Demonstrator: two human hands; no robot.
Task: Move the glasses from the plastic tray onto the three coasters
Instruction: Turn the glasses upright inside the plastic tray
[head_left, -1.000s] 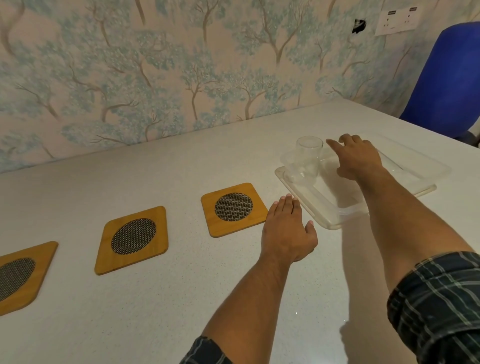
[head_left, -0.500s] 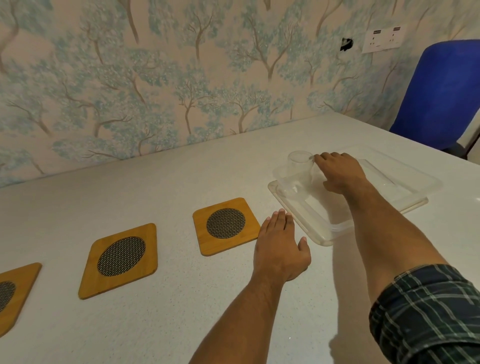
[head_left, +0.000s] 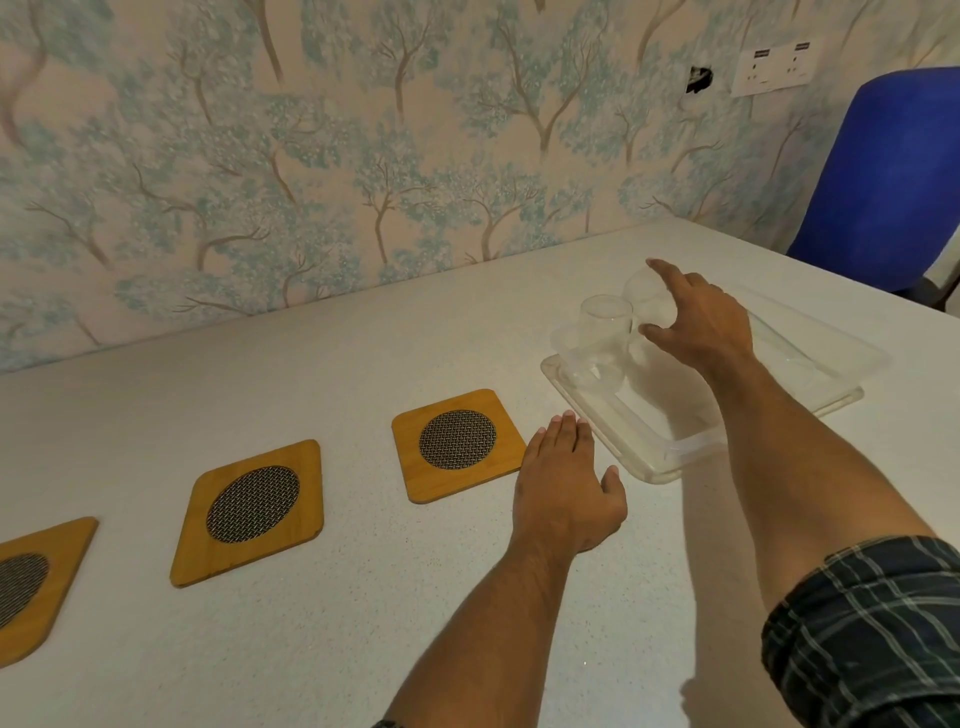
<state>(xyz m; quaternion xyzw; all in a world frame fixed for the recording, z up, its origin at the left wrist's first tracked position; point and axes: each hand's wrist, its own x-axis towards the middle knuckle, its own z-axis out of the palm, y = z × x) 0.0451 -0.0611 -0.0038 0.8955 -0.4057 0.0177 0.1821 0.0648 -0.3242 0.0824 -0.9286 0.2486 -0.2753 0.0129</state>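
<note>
A pale grey speckled stone tabletop (head_left: 311, 364) carries three honey-yellow square wooden coasters, each with a dark grey woven-mesh disc at its centre: the nearest coaster (head_left: 458, 445) sits just left of the clear colourless plastic tray (head_left: 675, 447), the middle coaster (head_left: 251, 511) further left of it, the far coaster (head_left: 31, 582) furthest. Two clear colourless glasses (head_left: 602, 338) stand in the tray. Behind the tray, cream wallpaper (head_left: 363, 156) shows teal-leaved, brown-branched trees. Right of the tray stands a royal-blue chair (head_left: 883, 182). A dark navy sleeve (head_left: 862, 634) bears pale plaid lines.

Three coasters (head_left: 458, 445), two glasses (head_left: 602, 338), one plastic tray (head_left: 670, 452), two hands (head_left: 566, 493).
</note>
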